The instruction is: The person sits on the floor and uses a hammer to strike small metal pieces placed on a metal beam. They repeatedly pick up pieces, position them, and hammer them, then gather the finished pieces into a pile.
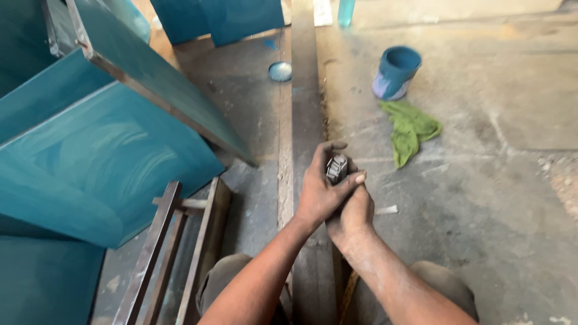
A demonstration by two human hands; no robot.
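Fingers of the left hand (320, 191) wrap a small dark metal piece (336, 168), its top poking above them. Right hand (352, 212) clasps underneath, closed against the left, over the concrete floor (481, 180) near a green rag (411, 128).

Bare, dusty forearms; grey-olive trousers (229, 277) at the knees.

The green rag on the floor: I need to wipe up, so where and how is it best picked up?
Pinch the green rag at its wide, bunched upper end beside the blue paint can, coming straight down from above. It lies flat and crumpled on the concrete floor, with raised folds there; its lower tail narrows and lies flatter. Both hands are occupied now.
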